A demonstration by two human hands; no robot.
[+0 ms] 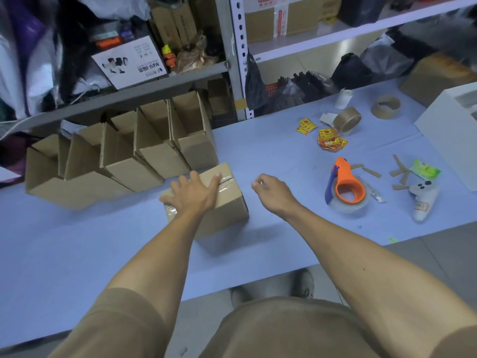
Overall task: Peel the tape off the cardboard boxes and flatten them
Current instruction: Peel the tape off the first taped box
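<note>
The left hand [192, 193] lies flat over the small brown cardboard box [222, 215] sealed with clear tape [225, 181], hiding most of its top and the middle of the tape strip. The right hand [271, 192] shows only its back, so whether its curled fingers pinch anything cannot be told. The white rectangular box [449, 140] on the pale blue table [271, 148] is cut off by the right edge. Print on the yellow-and-red stickers [331, 139] is too small to read. The open brown cartons in a row [124, 156] hide each other's near walls, and their insides stay unseen
</note>
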